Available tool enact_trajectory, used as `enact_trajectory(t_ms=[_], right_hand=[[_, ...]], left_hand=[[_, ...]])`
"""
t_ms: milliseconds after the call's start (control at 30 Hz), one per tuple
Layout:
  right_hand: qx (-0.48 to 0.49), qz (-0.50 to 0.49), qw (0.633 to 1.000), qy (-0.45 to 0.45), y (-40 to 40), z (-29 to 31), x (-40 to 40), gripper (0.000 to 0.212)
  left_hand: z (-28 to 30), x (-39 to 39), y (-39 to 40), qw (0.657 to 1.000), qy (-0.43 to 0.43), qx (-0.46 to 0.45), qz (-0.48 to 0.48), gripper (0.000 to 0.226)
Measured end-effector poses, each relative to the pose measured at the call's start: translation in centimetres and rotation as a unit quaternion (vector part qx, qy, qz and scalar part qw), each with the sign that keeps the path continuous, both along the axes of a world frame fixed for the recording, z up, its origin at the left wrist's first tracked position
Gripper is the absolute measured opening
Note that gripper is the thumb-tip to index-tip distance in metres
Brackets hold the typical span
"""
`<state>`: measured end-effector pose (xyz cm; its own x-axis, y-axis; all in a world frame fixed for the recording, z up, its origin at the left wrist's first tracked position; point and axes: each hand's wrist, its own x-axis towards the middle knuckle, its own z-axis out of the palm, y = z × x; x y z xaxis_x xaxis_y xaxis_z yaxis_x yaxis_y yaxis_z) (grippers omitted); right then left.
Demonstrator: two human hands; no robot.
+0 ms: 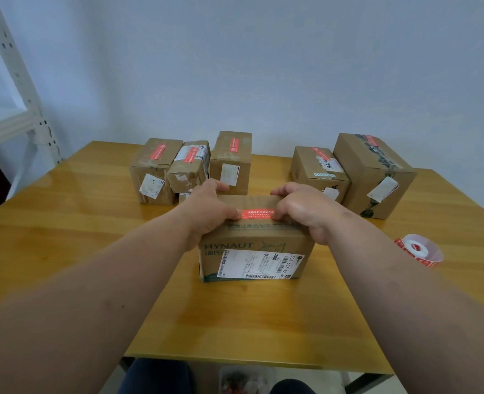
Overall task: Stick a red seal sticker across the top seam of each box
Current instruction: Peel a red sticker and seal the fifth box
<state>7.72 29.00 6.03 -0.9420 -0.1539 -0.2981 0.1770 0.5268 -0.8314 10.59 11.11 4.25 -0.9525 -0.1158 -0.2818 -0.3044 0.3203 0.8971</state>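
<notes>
Your two hands meet on top of the box [256,251] in front of you, with the red sticker [256,214] lying flat across its top between them. Your left hand [209,207] curls over the box's left top edge, its thumb pressing the sticker's left end; your right hand [302,209] curls over the right side, its thumb on the sticker's right end. The box sits on the table [79,251], mid-width, its shipping label facing you. Behind it stand five more boxes, three [189,166] at the left and two [354,172] at the right, each already bearing a red sticker on top. The sticker roll [418,250] lies at your right, well apart from the box. A pale wall [263,66] rises behind, and a white shelf frame [16,89] stands at far left
</notes>
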Motion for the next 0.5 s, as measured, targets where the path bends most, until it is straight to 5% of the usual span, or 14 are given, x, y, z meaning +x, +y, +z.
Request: enact_trajectory(t_ms=[133, 267, 500], right_hand=[[-0.001, 0.004, 1.000, 0.016, -0.2, -0.5, 0.1, 0.056], [0.167, 0.018, 0.983, 0.068, -1.3, -1.1, -0.1, 0.097], [0.105, 0.010, 0.994, 0.030, -1.1, -0.3, -0.1, 0.068]], left_hand=[[-0.4, -0.3, 0.1, 0.999, 0.010, -0.029, 0.014, 0.050], [-0.9, -0.4, 0.3, 0.996, 0.048, -0.062, 0.037, 0.042], [-1.5, -0.5, 0.3, 0.983, 0.074, -0.166, 0.020, 0.046]])
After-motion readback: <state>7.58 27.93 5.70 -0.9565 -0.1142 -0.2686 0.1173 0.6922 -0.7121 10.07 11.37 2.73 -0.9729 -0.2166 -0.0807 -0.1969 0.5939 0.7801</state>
